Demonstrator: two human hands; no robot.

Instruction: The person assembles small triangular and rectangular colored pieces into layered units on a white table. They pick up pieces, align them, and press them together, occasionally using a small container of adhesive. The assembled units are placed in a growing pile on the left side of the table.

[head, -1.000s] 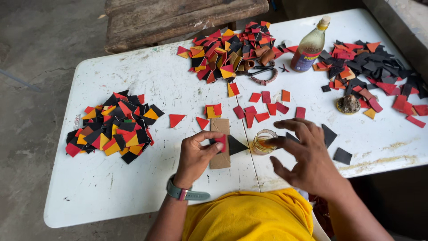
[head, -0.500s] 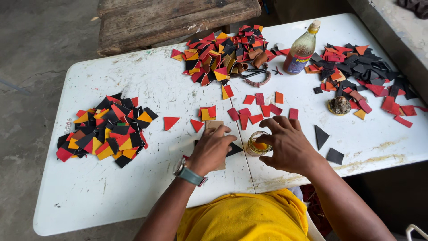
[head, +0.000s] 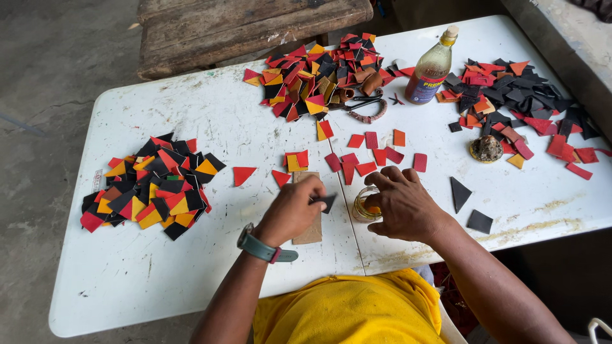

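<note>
My left hand [head: 294,210] pinches a small black triangular piece [head: 326,202] over a tan cardboard strip [head: 310,230] lying on the white table [head: 191,267]. A teal watch sits on that wrist. My right hand [head: 400,202] curls around a small glass jar of amber glue [head: 364,207], its fingertips at the rim. Several red cut pieces [head: 366,156] lie just beyond both hands.
A heap of black, red and yellow pieces [head: 150,188] lies at the left; another heap [head: 315,76] at the back centre; a third [head: 516,102] at the right. A glue bottle [head: 432,67], scissors [head: 363,105], two black pieces [head: 468,204] and a wooden bench [head: 248,28] are around.
My left hand has shifted right along the cardboard strip, now holding the black piece. My right hand has closed in from above the table onto the glue jar.
</note>
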